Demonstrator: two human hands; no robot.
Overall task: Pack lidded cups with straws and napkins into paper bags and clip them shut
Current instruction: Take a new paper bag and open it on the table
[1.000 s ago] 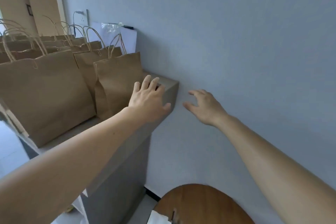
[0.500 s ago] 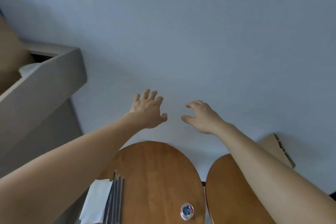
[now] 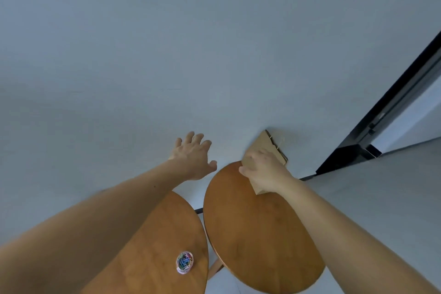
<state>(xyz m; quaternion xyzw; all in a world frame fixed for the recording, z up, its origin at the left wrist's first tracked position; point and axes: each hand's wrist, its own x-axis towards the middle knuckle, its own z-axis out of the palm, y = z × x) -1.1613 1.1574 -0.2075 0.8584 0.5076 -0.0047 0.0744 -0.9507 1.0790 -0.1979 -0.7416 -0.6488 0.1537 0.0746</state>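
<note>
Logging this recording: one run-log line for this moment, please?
left hand: open, in air | right hand: grips folded paper bags by wall | clip tub: on left table

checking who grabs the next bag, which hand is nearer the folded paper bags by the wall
Right. The right hand is on the folded paper bags, fingers curled over their edge; the left hand hovers open to their left, apart from them.

Left table (image 3: 148, 258) bears a clip tub (image 3: 184, 262); right table (image 3: 257, 234), paper bags (image 3: 267, 144).
</note>
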